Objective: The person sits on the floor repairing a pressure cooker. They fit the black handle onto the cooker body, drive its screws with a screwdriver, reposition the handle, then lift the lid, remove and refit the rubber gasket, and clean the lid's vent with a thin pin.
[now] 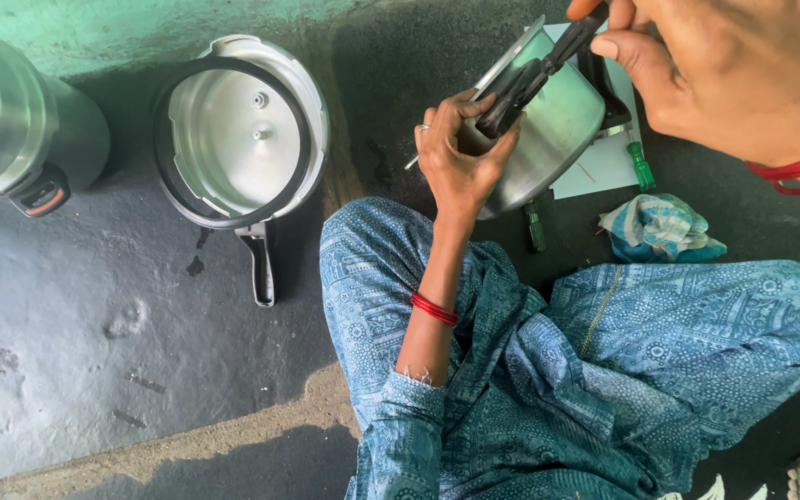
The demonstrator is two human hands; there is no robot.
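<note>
The shiny steel pressure-cooker pot (557,130) is steadied by the left hand (460,162), fingers curled tight round its black handle (511,97); right hand (733,74) pinches the handle's upper end.

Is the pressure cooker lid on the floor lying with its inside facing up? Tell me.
Yes. The lid lies apart from both hands, inner surface up, black gasket ring visible around its rim.
</note>
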